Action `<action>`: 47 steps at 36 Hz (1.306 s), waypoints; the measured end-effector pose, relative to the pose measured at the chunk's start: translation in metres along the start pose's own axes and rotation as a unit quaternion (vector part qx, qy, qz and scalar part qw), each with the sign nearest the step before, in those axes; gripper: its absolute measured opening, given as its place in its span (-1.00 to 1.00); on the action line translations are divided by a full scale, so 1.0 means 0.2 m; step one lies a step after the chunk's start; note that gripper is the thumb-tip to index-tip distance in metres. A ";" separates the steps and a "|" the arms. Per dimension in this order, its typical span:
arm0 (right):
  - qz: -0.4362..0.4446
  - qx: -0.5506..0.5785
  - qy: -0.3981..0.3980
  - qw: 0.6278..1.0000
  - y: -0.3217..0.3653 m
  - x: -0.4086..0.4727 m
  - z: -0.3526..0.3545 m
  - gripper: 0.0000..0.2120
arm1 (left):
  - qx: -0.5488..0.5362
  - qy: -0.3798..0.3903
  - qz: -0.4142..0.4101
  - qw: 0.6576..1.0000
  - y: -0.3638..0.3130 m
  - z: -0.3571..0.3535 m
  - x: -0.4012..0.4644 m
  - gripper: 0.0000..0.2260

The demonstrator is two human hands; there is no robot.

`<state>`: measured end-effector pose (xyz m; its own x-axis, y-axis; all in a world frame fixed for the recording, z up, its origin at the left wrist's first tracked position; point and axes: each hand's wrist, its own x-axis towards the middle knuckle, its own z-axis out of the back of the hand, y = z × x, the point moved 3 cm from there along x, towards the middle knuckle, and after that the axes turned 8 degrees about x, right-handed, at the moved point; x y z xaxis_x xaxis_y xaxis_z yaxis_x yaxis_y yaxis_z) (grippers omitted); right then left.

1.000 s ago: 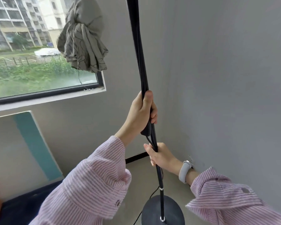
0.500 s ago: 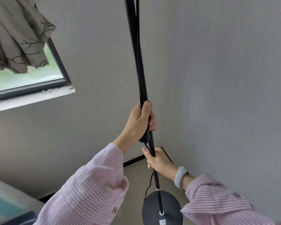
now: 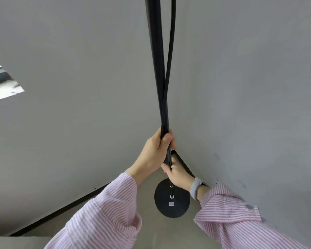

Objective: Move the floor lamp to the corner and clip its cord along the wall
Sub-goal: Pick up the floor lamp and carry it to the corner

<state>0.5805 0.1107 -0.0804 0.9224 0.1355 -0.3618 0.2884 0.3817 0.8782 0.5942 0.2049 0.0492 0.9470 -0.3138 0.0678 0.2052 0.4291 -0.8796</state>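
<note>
The floor lamp's pole [image 3: 155, 69] was gripped by both hands. The left hand [image 3: 155, 151] was wrapped around it, thumb upward along the pole, fingers curled around the far side. Directly below it, and touching it, the right hand [image 3: 176, 176] was closed around the same pole, its fingers hidden behind the shaft. A thinner black strand [image 3: 171, 56], possibly the cord or a second rod, was seen running down beside the pole from above and passing into the left hand's grip; which of the two it was could not be told.

Below the right hand the pole was joined to the round black base [image 3: 171, 206], which was seen over the pale floor [image 3: 147, 221] near the corner where the two grey walls [image 3: 79, 87] met. Whether the base was resting on the floor or lifted off it could not be told. A dark baseboard [image 3: 61, 211] was seen along the foot of the wall below the left forearm. A grey wristband [image 3: 196, 187] was worn on the right wrist, and striped pink sleeves [image 3: 104, 216] covered both forearms. Far out to the left of the hands, a piece of window sill [image 3: 2, 87] was visible. No containers were shown.
</note>
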 end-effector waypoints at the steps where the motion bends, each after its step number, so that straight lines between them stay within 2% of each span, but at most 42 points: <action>1: -0.008 -0.005 0.000 1.000 -0.04 0.03 -0.01 -0.68 | -0.003 0.001 0.006 1.000 0.06 -0.02 0.00 -0.76; 12: -0.028 -0.016 -0.027 0.999 -0.41 0.17 -0.15 -0.74 | 0.033 0.066 0.048 0.996 0.48 -0.22 0.04 -0.81; 16: -0.025 -0.015 -0.031 0.999 -0.54 0.22 -0.18 -0.87 | 0.056 0.097 0.060 0.992 0.62 -0.31 0.03 -0.81; 18: -0.021 -0.022 -0.031 0.999 -0.61 0.24 -0.21 -0.78 | 0.066 0.118 0.060 0.989 0.68 -0.35 0.02 -0.81; 19: -0.021 -0.029 -0.031 0.999 -0.64 0.25 -0.23 -0.80 | 0.069 0.123 0.062 0.988 0.71 -0.37 0.01 -0.81; 22: -0.019 -0.023 -0.033 0.999 -0.69 0.28 -0.28 -0.89 | 0.074 0.116 0.075 0.988 0.79 -0.37 0.01 -0.81; 24: -0.021 -0.038 -0.028 0.999 -0.70 0.30 -0.30 -0.83 | 0.074 0.106 0.088 0.988 0.84 -0.35 0.00 -0.83; 27: -0.014 -0.056 -0.013 0.998 -0.73 0.33 -0.35 -0.88 | 0.091 0.108 0.088 0.986 0.91 -0.34 -0.03 -0.83; 38: -0.023 -0.081 -0.024 0.996 -0.77 0.42 -0.52 -0.64 | 0.148 0.111 0.084 0.979 1.04 -0.23 -0.09 -0.86; 41: -0.017 -0.079 -0.003 0.997 -0.80 0.44 -0.57 -0.79 | 0.161 0.107 0.091 0.977 1.10 -0.20 -0.13 -0.88; 47: 0.011 -0.148 0.018 0.989 -0.76 0.48 -0.57 -0.81 | 0.160 0.090 0.112 0.977 1.15 -0.13 -0.14 -0.86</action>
<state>0.5961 0.1694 -0.2841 0.9163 0.1762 -0.3596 0.1764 0.6284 0.7576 0.6079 0.2900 -0.1681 0.9240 -0.3137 -0.2188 0.0925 0.7383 -0.6681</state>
